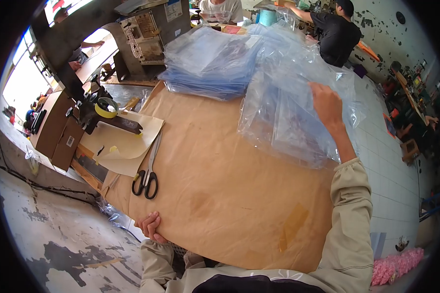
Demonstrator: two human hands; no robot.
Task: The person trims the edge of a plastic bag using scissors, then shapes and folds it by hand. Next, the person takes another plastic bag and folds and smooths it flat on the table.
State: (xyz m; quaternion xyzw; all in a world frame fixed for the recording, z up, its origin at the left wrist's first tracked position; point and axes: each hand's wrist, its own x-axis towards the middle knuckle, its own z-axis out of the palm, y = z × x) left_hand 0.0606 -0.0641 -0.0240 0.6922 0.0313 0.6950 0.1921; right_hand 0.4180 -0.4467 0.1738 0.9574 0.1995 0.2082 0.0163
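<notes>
My right hand is closed at the loose pile of clear plastic bags on the right of the table; what its fingers pinch is too small to make out. My left hand rests with curled fingers at the near left edge of the brown paper-covered table, and its grip is partly hidden. A neat stack of clear bluish plastic bags lies at the table's far side. Black-handled scissors lie on the brown paper at the left, their blades pointing away.
A cream sheet lies beside a machine with a yellow tape roll. A cardboard box stands at far left. One person in black is at the back right; another in white is at the back. Pink material lies lower right.
</notes>
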